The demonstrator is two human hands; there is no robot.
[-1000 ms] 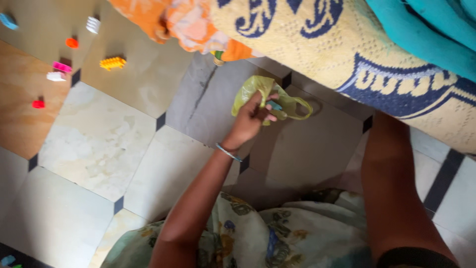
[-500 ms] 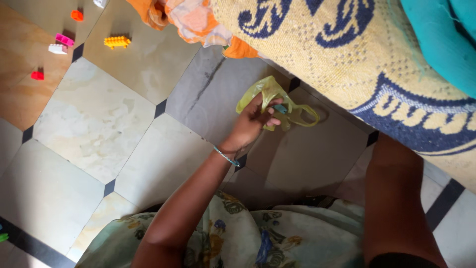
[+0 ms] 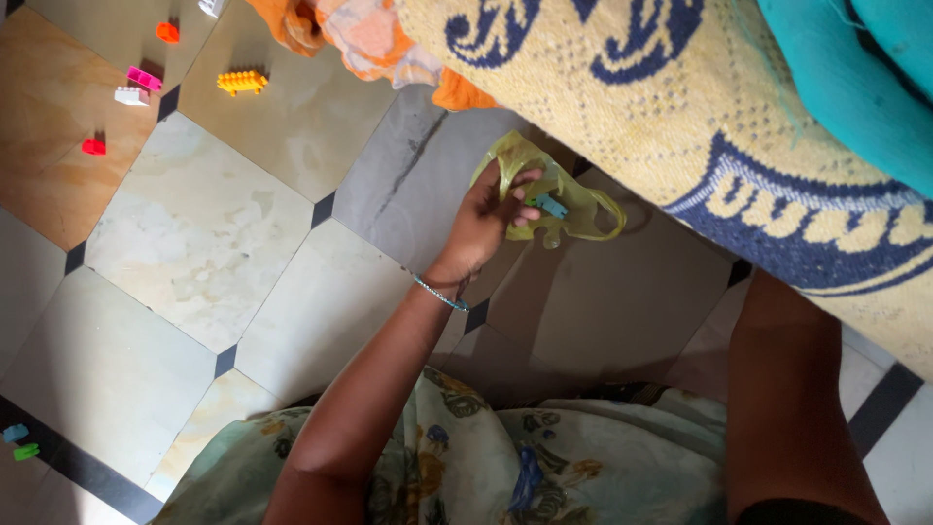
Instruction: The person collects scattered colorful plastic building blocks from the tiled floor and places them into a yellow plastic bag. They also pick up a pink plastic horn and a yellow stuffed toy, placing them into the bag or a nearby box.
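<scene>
left hand [image 3: 491, 216] pinches a thin yellow-green plastic bag [image 3: 554, 190] w/ a small blue block [image 3: 552, 205] at its mouth (right hand hidden under the blanket [image 3: 680, 107], grip can't tell), bag bunched so it hangs off the tile floor [image 3: 194, 233].

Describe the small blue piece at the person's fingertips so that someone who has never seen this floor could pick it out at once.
Start at the yellow and blue woven blanket hanging over the tiled floor. Just under its edge the left hand grips a crumpled yellow-green plastic bag. The small blue toy brick sits at the fingertips against that bag, the only brick in hand; the others lie scattered far off on the tiles.
</scene>
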